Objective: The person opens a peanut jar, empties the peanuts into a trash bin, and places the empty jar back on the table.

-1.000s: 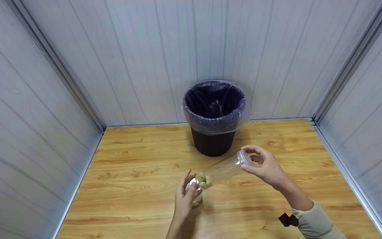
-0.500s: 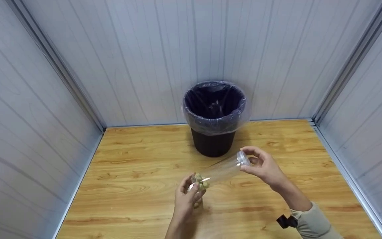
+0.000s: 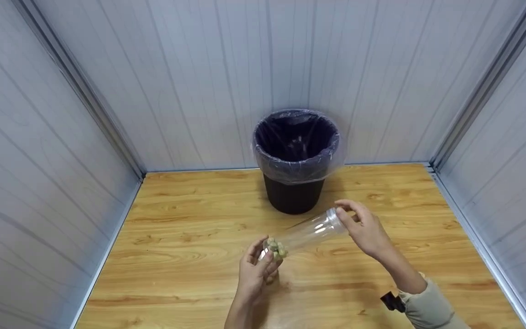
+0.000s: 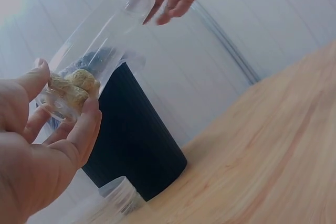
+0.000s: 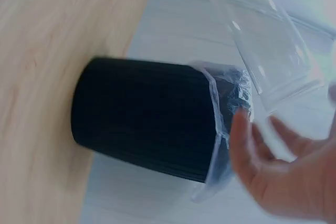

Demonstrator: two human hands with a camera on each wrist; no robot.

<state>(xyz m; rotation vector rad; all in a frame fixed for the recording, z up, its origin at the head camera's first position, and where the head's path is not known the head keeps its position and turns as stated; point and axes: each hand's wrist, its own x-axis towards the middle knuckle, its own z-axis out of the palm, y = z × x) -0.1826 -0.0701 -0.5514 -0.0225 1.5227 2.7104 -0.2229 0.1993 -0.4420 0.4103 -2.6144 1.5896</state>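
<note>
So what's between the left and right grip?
In the head view, a clear container slants between them, with pale lumps at the end in the left grip.

The person's right hand [image 3: 368,230] and left hand [image 3: 252,276] are bare. A pale beige-grey sleeve [image 3: 432,306] covers the right arm, its cuff [image 3: 416,297] loosely gathered. Beside the cuff sits a small, angular black block [image 3: 392,302]. The left forearm [image 3: 239,313] is bare.
</note>
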